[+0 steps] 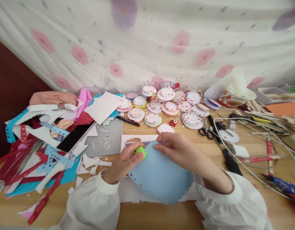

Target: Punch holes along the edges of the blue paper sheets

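My left hand [124, 164] is closed round a small green hole punch [141, 151] that sits on the upper left edge of a light blue foam sheet [159, 175]. A row of punched holes runs along that sheet's lower left edge. My right hand [179, 150] pinches the sheet's top edge with its fingers pressed together. Both wrists wear white sleeves. The sheet lies on white paper [140, 138] on the wooden table [162, 217].
Several round dotted foam discs [168, 107] are piled at the back centre. Foam scraps and punched strips [34, 150] cover the left. A black marker [128, 120], a grey cutting mat [106, 140], scissors [207, 131], cables [233, 140], a paper bowl [236, 95] and a glue gun [285, 187] lie around.
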`<state>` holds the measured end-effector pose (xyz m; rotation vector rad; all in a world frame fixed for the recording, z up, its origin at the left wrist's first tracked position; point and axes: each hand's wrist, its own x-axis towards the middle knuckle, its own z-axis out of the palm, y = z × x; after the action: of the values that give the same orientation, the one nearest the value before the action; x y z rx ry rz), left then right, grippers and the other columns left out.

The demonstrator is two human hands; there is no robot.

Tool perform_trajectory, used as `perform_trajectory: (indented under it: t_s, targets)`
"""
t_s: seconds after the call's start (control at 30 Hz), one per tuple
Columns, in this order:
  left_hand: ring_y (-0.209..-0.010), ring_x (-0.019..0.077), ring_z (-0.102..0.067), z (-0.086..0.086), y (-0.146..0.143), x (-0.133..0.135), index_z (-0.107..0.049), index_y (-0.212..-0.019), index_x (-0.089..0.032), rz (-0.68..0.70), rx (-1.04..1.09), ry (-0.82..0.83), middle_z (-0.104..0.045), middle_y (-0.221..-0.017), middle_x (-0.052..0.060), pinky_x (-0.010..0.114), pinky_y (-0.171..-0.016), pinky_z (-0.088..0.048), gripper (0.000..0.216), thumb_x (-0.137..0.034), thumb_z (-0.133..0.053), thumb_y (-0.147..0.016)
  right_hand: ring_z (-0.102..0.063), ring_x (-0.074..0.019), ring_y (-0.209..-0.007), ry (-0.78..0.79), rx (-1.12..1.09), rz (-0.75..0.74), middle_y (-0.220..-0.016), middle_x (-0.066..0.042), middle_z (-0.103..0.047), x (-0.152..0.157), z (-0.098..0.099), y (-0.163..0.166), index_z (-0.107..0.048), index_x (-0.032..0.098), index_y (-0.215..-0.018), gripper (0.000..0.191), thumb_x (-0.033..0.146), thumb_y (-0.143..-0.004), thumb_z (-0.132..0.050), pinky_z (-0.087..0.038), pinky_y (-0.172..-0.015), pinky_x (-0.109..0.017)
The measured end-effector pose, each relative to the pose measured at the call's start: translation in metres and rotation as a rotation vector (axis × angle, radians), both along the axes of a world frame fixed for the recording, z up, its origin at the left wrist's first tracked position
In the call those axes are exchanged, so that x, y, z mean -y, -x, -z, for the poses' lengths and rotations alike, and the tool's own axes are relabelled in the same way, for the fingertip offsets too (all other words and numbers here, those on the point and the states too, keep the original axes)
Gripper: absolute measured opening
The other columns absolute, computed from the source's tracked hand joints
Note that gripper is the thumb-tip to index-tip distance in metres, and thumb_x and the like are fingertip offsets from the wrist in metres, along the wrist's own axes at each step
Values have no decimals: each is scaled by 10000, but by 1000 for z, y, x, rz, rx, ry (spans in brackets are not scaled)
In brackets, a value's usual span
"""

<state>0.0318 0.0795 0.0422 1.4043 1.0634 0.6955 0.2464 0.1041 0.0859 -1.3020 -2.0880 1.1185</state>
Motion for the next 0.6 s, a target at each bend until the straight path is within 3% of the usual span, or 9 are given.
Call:
perform_trajectory:
  t_s: [0.23,0.43,0.6]
  targets:
    - [-742,149,-452,6,6,0,-560,-1039,-195,54,78,10,-496,-856,13,228,-630,-397,411,-527,-589,-798,-429,-104,-483,-5,1,-7,-533,57,-475,0,2,0,-549,209,-828,130,322,-882,-510,-309,-459,-208]
    - [-801,144,-492,9,2,-1,-578,-1098,-196,65,146,-92,-521,-881,19,247,-749,-439,426,-367,-726,-736,-538,-133,-655,-83,36,-51,-726,9,-609,1,-6,-8,-582,211,-859,107,295,-887,-522,-385,-578,-231]
    - [-841,168,-531,8,1,-2,-608,-1081,-181,78,115,-133,-565,-907,42,264,-767,-451,463,-355,-775,-686,-528,-129,-653,-111,59,-134,-717,9,-604,3,-15,-12,-590,202,-858,113,247,-905,-497,-389,-592,-231]
